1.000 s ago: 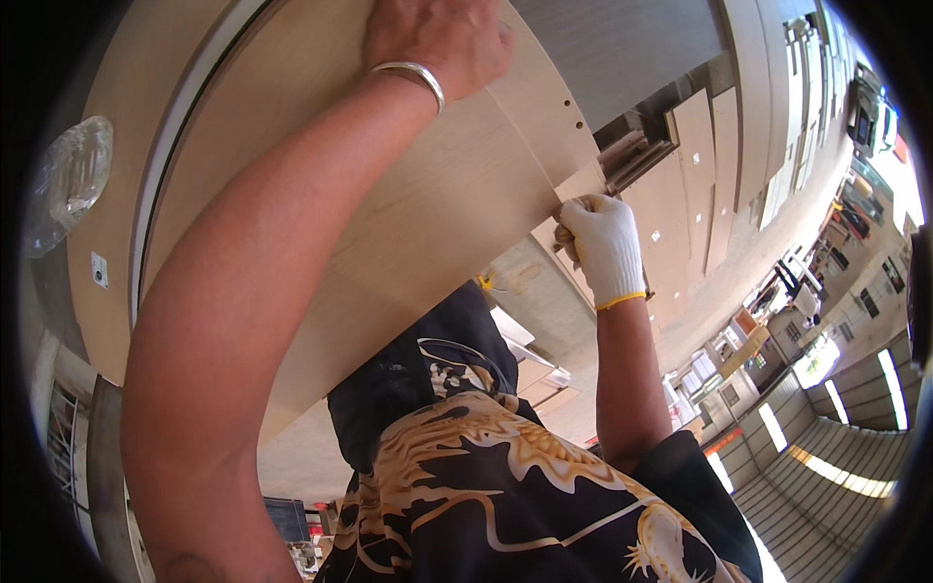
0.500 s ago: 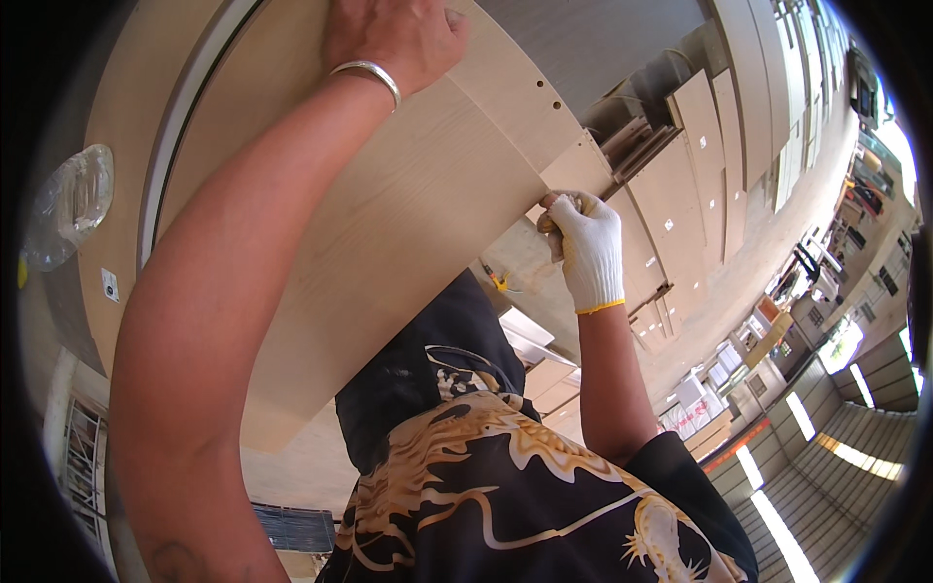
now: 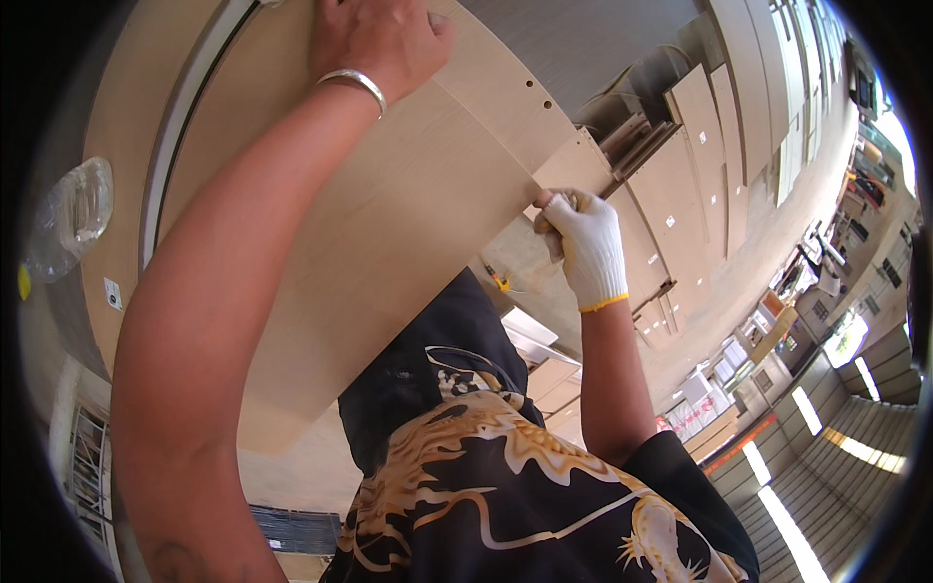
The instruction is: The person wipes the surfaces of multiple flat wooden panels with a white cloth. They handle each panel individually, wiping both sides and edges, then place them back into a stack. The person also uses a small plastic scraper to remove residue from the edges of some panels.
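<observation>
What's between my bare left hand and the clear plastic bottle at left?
Head view: tan, wood-grained panel beside your left hand, then a pale grey, black-edged strip, then more tan board.

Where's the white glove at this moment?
In the head view, the white glove is right of centre, worn on the person's right hand, at the nearest corner of the large light-brown board.

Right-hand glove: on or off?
On. The white glove covers most of the right hand, its yellow-edged cuff at the wrist.
</observation>
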`<action>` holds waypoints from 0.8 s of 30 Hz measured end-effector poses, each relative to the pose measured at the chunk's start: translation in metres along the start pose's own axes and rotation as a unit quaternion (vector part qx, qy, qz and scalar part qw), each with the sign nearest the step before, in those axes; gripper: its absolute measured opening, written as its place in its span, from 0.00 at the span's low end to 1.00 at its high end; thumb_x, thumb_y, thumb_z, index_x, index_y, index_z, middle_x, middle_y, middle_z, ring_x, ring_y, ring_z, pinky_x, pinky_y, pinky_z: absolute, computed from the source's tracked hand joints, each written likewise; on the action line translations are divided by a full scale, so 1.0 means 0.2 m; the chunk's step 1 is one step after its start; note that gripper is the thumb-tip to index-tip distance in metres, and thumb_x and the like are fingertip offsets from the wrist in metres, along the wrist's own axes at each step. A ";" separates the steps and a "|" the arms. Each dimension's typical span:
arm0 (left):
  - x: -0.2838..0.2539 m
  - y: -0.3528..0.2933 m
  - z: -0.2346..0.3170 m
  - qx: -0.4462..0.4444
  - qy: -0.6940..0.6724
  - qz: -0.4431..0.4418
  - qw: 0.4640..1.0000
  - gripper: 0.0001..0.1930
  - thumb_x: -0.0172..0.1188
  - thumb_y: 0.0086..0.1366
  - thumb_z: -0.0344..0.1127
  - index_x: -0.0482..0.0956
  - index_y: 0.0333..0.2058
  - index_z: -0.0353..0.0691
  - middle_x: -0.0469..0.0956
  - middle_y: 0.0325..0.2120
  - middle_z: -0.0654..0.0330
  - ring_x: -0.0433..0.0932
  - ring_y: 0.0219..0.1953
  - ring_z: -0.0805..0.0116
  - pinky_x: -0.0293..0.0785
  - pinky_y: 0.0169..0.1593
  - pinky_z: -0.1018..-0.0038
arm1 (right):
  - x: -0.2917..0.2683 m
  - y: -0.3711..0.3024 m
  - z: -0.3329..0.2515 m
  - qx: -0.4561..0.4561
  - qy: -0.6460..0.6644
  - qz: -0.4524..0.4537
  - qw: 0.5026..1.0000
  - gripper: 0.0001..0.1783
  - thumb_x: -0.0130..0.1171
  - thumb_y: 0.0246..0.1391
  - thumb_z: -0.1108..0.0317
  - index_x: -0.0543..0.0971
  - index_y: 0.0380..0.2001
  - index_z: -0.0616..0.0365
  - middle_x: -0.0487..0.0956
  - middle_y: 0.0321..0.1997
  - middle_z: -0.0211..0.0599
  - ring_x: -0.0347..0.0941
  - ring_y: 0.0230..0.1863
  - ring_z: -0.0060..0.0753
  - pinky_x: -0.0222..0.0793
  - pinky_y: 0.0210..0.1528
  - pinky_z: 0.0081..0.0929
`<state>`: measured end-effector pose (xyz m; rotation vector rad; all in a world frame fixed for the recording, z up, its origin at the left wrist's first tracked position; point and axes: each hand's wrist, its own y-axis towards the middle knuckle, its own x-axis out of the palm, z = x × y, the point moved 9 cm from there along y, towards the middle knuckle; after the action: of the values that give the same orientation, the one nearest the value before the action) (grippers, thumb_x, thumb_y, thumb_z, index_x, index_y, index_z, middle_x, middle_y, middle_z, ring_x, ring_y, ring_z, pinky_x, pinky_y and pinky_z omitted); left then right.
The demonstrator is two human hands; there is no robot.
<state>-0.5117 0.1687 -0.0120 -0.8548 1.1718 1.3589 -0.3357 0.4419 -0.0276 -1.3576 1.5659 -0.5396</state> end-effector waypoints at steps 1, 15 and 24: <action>0.00 0.00 0.01 0.006 0.013 0.002 1.000 0.28 0.60 0.58 0.41 0.80 0.58 0.36 0.73 0.65 0.51 0.65 0.69 0.51 0.57 0.72 0.51 | -0.01 0.00 0.06 0.039 0.048 -0.014 0.998 0.13 0.60 0.66 0.67 0.82 0.42 0.69 0.79 0.24 0.37 0.63 0.14 0.17 0.54 0.16 0.19; 0.03 -0.01 0.01 0.018 0.025 0.008 0.999 0.27 0.61 0.57 0.33 0.79 0.57 0.34 0.74 0.63 0.47 0.66 0.68 0.45 0.58 0.72 0.49 | 0.14 0.23 0.24 0.194 0.298 -0.310 0.882 0.12 0.63 0.64 0.64 0.82 0.40 0.64 0.79 0.29 0.43 0.61 0.16 0.19 0.47 0.17 0.17; 0.03 -0.01 0.01 0.031 0.027 0.020 0.999 0.26 0.60 0.57 0.31 0.80 0.56 0.34 0.75 0.61 0.46 0.68 0.66 0.45 0.60 0.70 0.51 | 0.19 0.31 0.25 0.166 0.328 -0.382 0.848 0.08 0.64 0.63 0.67 0.81 0.36 0.62 0.77 0.25 0.40 0.60 0.16 0.18 0.46 0.16 0.17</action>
<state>-0.5100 0.1724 -0.0174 -0.8322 1.2726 1.3325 -0.3206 0.4380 -0.1149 -1.5746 1.2602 -1.8406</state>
